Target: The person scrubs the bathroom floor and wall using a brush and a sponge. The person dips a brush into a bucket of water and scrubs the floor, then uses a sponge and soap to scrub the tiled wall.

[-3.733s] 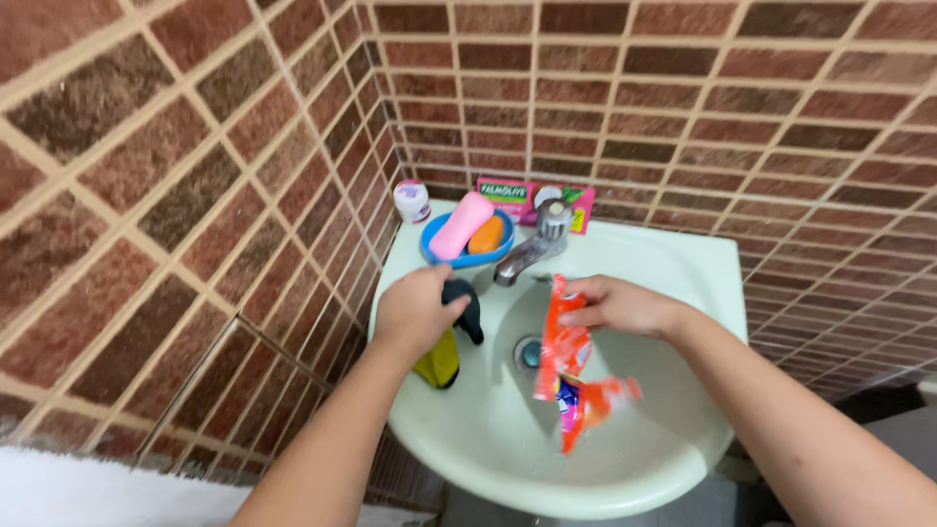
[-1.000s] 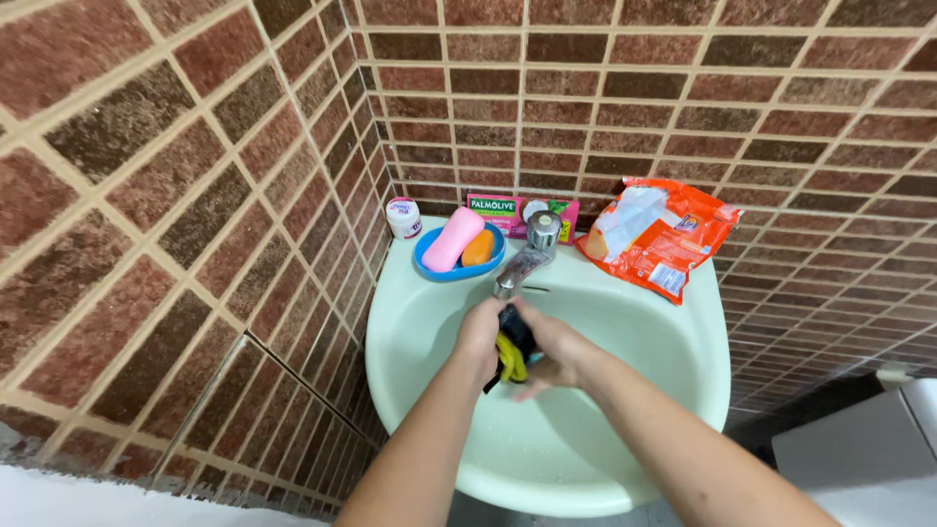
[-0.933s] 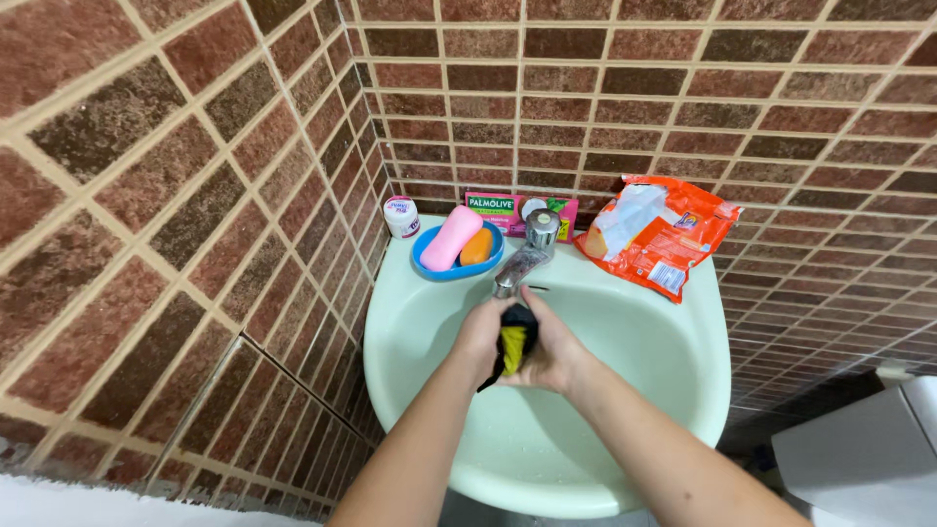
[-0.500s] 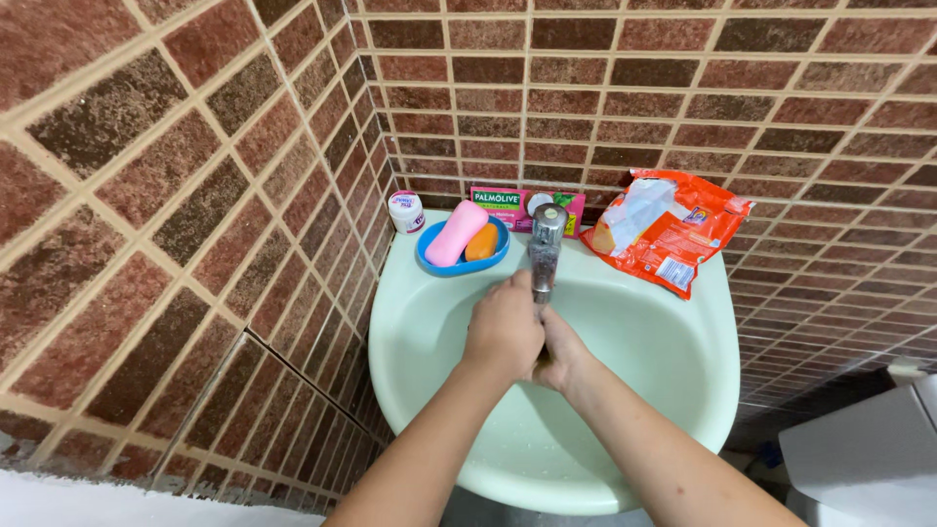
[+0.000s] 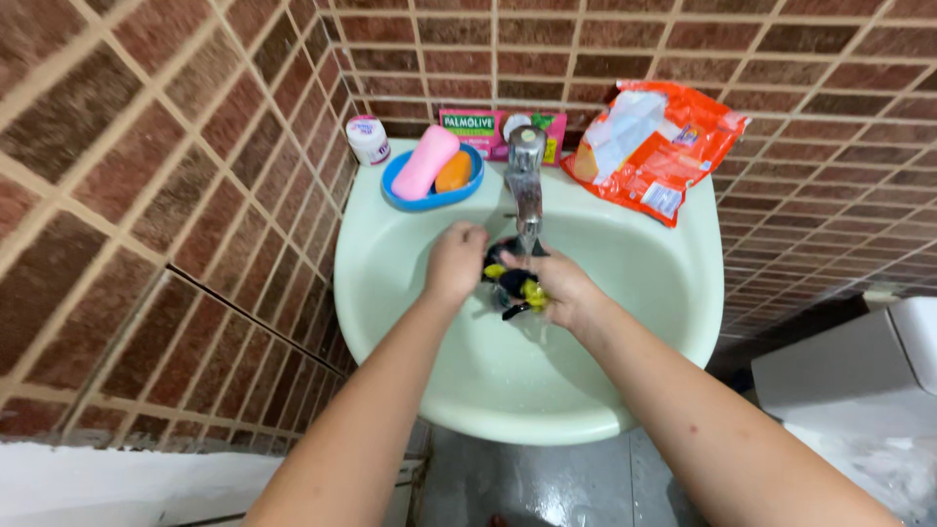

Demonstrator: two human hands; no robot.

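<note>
Basin: pale green ceramic wash basin (image 5: 673, 293), centre of frame, fixed in a wall corner.
Walls: brown brick-pattern tiles with tan grout (image 5: 146, 176) on left and rear; wet grey floor (image 5: 547, 483) below.
Tap: chrome metal tap (image 5: 525, 185) at rear centre, water running.
Held item: small black and yellow object (image 5: 509, 281), mid-basin, under the stream, partly hidden.
Left hand (image 5: 456, 262): grip closed on the object's left end.
Right hand (image 5: 564, 289): grip closed on its right end.
Rear rim, left: blue soap dish (image 5: 405, 198) holding a pink soap bar (image 5: 425, 162) and an orange bar (image 5: 453, 172); small white jar (image 5: 368, 140) beside it.
Rear rim, right: crumpled orange plastic packet (image 5: 659, 146).
Lower right: white fixture (image 5: 859, 376), part visible.
</note>
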